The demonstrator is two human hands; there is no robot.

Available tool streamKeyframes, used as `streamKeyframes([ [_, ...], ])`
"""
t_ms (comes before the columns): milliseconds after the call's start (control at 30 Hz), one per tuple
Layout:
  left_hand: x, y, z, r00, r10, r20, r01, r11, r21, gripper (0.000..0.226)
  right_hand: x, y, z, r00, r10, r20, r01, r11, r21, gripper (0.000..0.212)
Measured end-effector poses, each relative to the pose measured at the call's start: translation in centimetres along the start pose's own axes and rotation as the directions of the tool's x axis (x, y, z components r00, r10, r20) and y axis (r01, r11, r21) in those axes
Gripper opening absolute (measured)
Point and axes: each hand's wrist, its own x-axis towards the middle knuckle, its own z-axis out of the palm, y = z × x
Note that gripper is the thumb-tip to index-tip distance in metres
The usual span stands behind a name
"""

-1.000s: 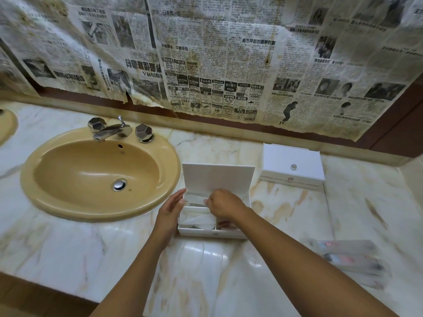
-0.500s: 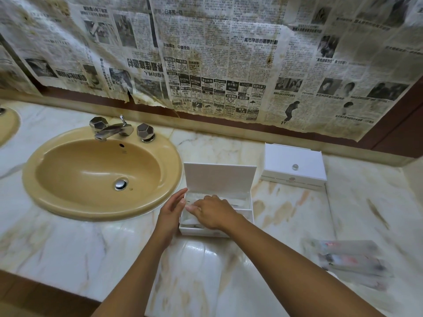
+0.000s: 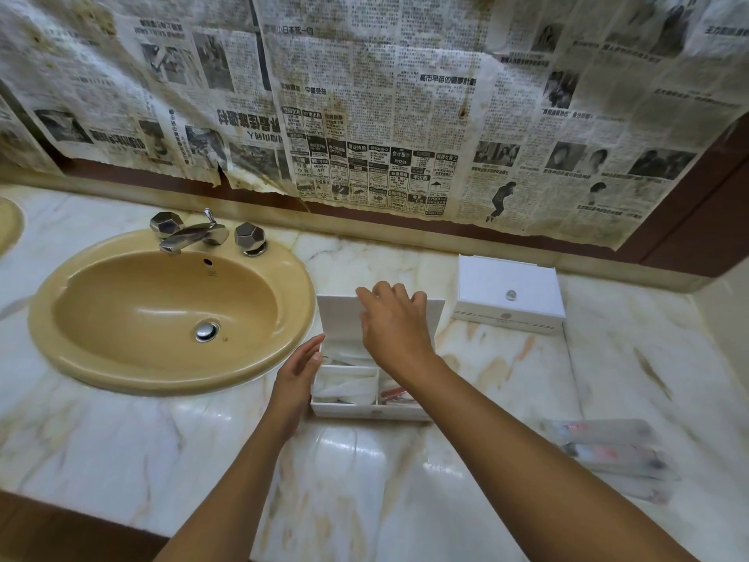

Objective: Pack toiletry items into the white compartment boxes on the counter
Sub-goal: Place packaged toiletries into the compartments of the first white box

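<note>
Open white box (image 3: 371, 409) sits on the marble counter (image 3: 121, 440), just right of the yellow sink (image 3: 170, 314). Lid (image 3: 338, 322) stands upright at the back. Front left compartment holds white packets (image 3: 348, 385); front right compartment holds a packet with red on it (image 3: 395, 394), partly hidden by the forearm. A rear compartment shows more white packets, contents unclear.

Right hand (image 3: 395, 326) is at the lid's top edge, fingers bent over it; whether they grip the edge or only touch it cannot be told. Left hand (image 3: 298, 375) lies flat against the box's left wall, fingers straight and together.

Second white box (image 3: 508, 296), lid closed, stands behind and to the right, apart from the first. Wrapped packets (image 3: 608, 452) lie on the counter at far right, blurred. Faucet (image 3: 194, 235) behind the sink. Newspaper (image 3: 364, 95) covers the wall.
</note>
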Motion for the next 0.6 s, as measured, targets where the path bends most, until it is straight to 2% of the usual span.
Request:
streamKeyframes([
  [100, -0.1, 0.1, -0.1, 0.996, -0.065, 0.060, 0.072, 0.989, -0.129, 0.033, -0.6, -0.1, -0.4, 1.000, -0.016, -0.003, 0.016, 1.000, 0.025, 0.023],
  [167, 0.0, -0.1, -0.6, 0.982, -0.105, 0.156, 0.142, 0.957, -0.252, 0.052, -0.9, 0.0, -0.3, 1.000, -0.013, 0.007, 0.013, 0.999, 0.046, 0.022],
  [267, 0.0, -0.6, -1.3, 0.962, -0.085, 0.258, 0.148, 0.961, -0.234, 0.085, -1.5, 0.1, 0.0, 1.000, -0.009, 0.007, 0.008, 0.996, 0.091, 0.022],
  [333, -0.1, -0.9, -1.3, 0.962, -0.079, 0.263, 0.129, 0.976, -0.178, 0.094, -1.9, -0.1, -0.1, 1.000, -0.002, 0.029, -0.001, 0.995, 0.101, 0.023],
  [467, -0.1, -1.2, -1.1, 0.973, -0.050, 0.225, 0.083, 0.987, -0.140, 0.087, -2.5, -0.4, -0.7, 0.996, -0.007, 0.086, -0.002, 0.994, 0.109, 0.027],
  [600, -0.1, -1.1, -1.0, 0.972, -0.078, 0.221, 0.113, 0.982, -0.149, 0.071, -3.7, -0.6, -0.4, 0.989, -0.025, 0.148, 0.006, 0.992, 0.128, 0.029],
])
